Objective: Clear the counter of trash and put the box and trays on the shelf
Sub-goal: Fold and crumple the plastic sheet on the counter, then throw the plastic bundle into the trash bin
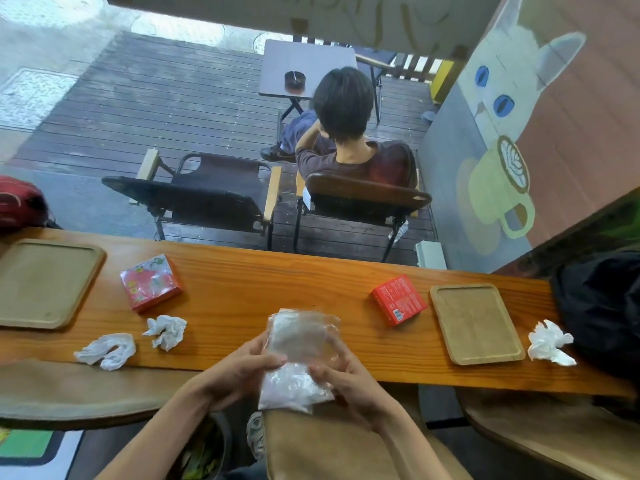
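My left hand (pixel 239 370) and my right hand (pixel 349 377) both grip a clear plastic bag (pixel 298 355) over the front edge of the wooden counter (pixel 270 282). Three crumpled white tissues lie on the counter: one at the front left (pixel 107 351), one just right of it (pixel 166 330), one at the far right (pixel 550 342). A red patterned box (pixel 150 282) sits left of centre. A smaller red box (pixel 398 299) lies beside the right wooden tray (pixel 476 322). A larger wooden tray (pixel 45 282) rests at the far left.
A black bag (pixel 602 306) sits at the counter's right end and a red bag (pixel 20 202) at the left end. Stool seats (pixel 332 448) stand below the counter. Behind the window a person sits on a chair (pixel 363 199).
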